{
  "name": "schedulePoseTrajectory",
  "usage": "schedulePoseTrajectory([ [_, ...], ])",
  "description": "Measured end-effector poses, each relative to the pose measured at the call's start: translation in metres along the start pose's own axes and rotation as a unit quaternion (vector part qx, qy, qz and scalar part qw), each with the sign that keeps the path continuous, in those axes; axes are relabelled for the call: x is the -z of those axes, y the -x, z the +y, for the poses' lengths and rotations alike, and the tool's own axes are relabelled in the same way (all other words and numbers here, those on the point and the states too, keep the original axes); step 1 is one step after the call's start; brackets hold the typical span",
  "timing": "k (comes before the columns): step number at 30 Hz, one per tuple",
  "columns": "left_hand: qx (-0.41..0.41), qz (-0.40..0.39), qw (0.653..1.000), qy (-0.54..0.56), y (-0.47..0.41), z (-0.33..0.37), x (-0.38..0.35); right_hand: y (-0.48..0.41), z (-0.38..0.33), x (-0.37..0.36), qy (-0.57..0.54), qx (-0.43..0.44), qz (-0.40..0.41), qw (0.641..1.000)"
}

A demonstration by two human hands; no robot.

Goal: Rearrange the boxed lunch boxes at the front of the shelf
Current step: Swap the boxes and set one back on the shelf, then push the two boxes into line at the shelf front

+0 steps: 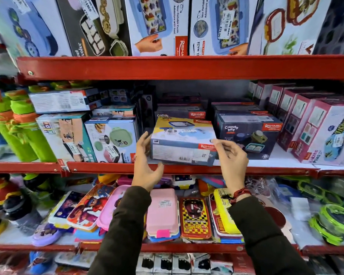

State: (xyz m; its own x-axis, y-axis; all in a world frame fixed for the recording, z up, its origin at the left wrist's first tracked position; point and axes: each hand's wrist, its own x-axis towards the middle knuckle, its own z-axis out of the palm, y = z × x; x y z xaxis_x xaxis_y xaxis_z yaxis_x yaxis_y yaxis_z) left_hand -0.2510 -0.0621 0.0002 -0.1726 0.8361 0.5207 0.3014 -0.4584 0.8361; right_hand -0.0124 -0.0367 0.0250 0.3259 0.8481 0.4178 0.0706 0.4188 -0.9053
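Observation:
A boxed lunch box [182,142] with a yellow and pale blue top and a grey front sits at the front edge of the middle shelf [187,169]. My left hand [147,161] cups its left lower corner, with the fingers up along the left side and the thumb under the front edge. My right hand [231,157] pinches its right front corner with fingertips on the top edge. Dark "Crunchy Bite" boxes stand behind it [180,114] and to its right [248,133]. A white box showing a green lunch box [111,141] stands to its left.
Pink boxes [310,126] fill the right of the shelf, and green bottles [18,128] stand at the far left. The red upper shelf [187,66] carries large upright boxes. Loose plastic lunch boxes [163,211] lie on the shelf below my arms.

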Motion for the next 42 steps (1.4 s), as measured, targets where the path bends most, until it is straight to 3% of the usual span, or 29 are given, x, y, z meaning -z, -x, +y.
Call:
schedulePoseTrajectory([
  [5,-0.035,0.033,0.998,-0.04,-0.012,0.01,0.007,-0.006,-0.005,0.006,-0.034,0.022,-0.106,0.994],
  [8,-0.027,0.054,0.998,-0.023,-0.017,0.021,0.005,-0.007,-0.001,0.005,0.007,0.047,-0.156,0.987],
  [12,0.012,0.08,0.996,0.029,-0.023,0.03,-0.001,-0.013,0.004,-0.002,0.024,0.05,-0.126,0.991],
  [17,0.024,0.027,0.999,-0.02,-0.035,0.02,0.001,-0.023,0.008,-0.009,0.054,0.064,-0.101,0.991],
  [23,0.059,0.059,0.993,-0.086,-0.049,0.024,-0.009,-0.035,0.013,-0.024,0.112,0.051,-0.087,0.989],
  [32,0.082,0.066,0.99,-0.095,-0.057,0.011,-0.012,-0.04,0.011,-0.032,0.164,0.027,-0.075,0.983],
  [36,0.09,0.089,0.991,-0.041,-0.05,0.014,-0.02,-0.027,0.006,-0.03,0.118,-0.014,-0.087,0.989],
  [42,0.212,0.091,0.961,0.151,-0.044,-0.003,-0.023,-0.016,0.018,-0.031,0.008,-0.147,-0.083,0.986],
])
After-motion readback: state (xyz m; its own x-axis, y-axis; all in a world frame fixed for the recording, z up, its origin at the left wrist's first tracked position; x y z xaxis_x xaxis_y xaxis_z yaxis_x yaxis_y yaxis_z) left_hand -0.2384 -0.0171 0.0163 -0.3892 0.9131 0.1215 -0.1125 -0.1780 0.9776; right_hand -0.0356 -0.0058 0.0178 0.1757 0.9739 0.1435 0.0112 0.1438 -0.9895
